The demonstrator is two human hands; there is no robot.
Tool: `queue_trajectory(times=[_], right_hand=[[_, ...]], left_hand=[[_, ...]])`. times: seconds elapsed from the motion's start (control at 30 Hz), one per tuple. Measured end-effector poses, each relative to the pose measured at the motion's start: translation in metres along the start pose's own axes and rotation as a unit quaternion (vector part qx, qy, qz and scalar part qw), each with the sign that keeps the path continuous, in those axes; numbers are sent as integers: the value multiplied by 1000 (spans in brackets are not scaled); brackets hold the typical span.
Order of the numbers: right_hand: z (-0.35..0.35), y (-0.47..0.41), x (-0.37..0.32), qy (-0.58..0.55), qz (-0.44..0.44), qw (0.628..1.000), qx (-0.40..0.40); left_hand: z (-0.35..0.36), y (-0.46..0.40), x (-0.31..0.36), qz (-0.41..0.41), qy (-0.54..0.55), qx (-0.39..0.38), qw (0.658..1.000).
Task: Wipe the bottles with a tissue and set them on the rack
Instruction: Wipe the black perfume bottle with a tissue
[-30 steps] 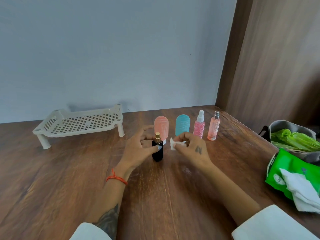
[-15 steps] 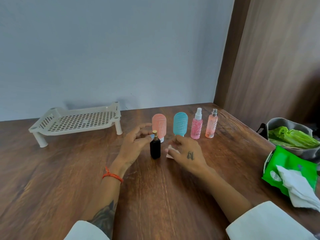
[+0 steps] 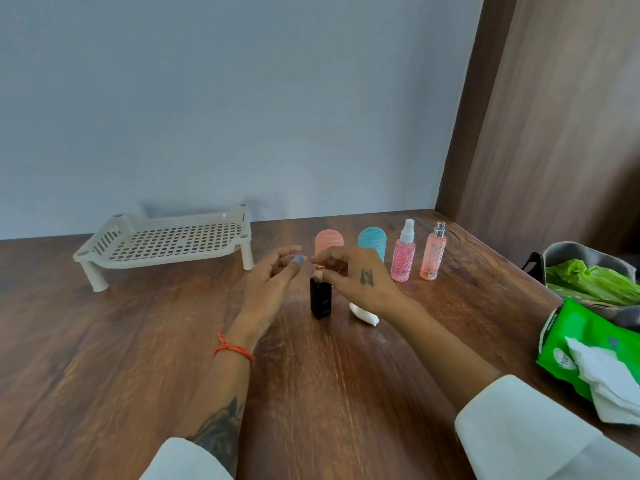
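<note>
From the head camera, my right hand (image 3: 360,277) pinches the gold cap of the black bottle (image 3: 320,301), which stands upright on the wooden table (image 3: 138,341). My left hand (image 3: 273,285) hovers just beside it, fingers relaxed and holding nothing. The crumpled tissue (image 3: 363,313) lies on the table under my right wrist. Behind stand the peach bottle (image 3: 328,239), the blue bottle (image 3: 372,239) and two pink spray bottles (image 3: 403,261). The white rack (image 3: 166,242) sits well apart at the far left.
</note>
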State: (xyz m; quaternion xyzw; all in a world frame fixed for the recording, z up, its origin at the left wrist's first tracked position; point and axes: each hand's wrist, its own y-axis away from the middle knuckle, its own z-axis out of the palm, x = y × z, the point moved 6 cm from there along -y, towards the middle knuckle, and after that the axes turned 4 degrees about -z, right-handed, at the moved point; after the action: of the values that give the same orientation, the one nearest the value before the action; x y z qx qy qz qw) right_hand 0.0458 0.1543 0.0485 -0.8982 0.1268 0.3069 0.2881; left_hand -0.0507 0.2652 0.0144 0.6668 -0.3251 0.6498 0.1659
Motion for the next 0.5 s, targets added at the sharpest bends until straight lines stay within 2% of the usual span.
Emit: queue_trajectory(times=[0.33, 0.5], right_hand=[[4, -13, -5, 36, -4, 999, -26], [9, -26, -14, 41, -25, 998, -29]], left_hand=[[-9, -3, 7, 10, 22, 22, 999], [-29, -16, 8, 22, -4, 19, 1000]])
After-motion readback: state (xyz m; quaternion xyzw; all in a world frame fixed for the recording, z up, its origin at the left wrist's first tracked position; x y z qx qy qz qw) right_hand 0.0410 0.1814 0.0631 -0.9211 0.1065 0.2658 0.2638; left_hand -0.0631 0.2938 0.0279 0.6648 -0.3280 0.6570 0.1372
